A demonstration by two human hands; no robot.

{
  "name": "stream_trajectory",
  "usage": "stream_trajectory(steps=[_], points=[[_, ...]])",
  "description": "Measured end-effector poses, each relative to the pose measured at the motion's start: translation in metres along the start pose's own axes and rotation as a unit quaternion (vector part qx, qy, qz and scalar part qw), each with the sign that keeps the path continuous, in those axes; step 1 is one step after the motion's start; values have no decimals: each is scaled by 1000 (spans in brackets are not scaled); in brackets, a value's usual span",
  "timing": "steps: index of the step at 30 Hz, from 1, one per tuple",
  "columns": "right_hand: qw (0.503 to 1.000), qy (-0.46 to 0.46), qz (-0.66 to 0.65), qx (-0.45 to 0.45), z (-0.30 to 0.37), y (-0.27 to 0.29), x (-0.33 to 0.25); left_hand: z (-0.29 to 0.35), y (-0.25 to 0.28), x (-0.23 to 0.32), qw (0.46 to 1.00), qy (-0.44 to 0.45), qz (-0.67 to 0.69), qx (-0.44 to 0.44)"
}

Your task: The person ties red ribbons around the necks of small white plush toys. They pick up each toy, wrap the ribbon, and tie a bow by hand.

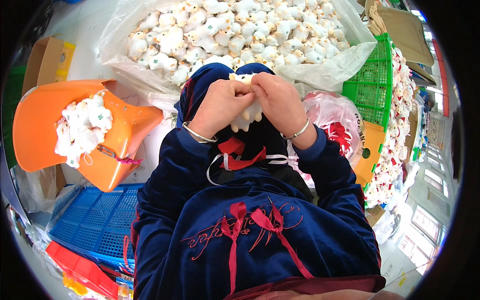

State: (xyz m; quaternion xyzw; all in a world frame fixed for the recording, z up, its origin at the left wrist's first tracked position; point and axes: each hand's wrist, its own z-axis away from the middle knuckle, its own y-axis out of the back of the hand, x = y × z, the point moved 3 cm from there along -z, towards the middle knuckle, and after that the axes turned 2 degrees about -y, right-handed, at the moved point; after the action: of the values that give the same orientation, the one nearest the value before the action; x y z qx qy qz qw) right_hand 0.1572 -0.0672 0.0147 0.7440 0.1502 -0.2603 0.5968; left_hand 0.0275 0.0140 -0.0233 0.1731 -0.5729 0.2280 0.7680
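A small white plush toy animal with pale orange feet is held above my lap. My left hand is closed on its upper part, thumb and fingers pinched together. From the other side my right hand pinches at the same spot, its fingertips meeting those of the left. Whatever fine piece may lie between the fingertips is hidden. Below the toy, a red cloth piece with white ribbon ends rests on my lap.
A clear plastic sheet ahead holds many similar plush toys. Several more lie on an orange chair at the left, with a small tool. Blue crates stand near left; a green crate and a plastic bag with red pieces are right.
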Motion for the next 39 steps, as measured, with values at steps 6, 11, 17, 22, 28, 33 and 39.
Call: stream_trajectory(steps=[6, 11, 17, 22, 28, 33, 39], points=[[966, -138, -217, -32, 9, -8, 23, 1, 4, -13, 998, -66, 3, 5], [955, -58, -258, -132, 3, 3, 30, -2, 6, -17, 996, -86, 4, 7], [951, -24, -241, -190, -4, 12, 30, -4, 9, -13, 998, -56, 9, -22], [955, -75, -195, -213, -6, 13, 26, -3, 9, -14, 998, -52, 20, -17], [973, -42, -121, -192, -9, 13, 14, -4, 8, -17, 998, -42, 35, -21], [983, 41, -47, -171, -11, 11, 13, -6, 8, -22, 997, -45, 52, -19], [984, 120, -1, -133, -6, 10, 14, -5, 13, -22, 999, -23, 43, -10]])
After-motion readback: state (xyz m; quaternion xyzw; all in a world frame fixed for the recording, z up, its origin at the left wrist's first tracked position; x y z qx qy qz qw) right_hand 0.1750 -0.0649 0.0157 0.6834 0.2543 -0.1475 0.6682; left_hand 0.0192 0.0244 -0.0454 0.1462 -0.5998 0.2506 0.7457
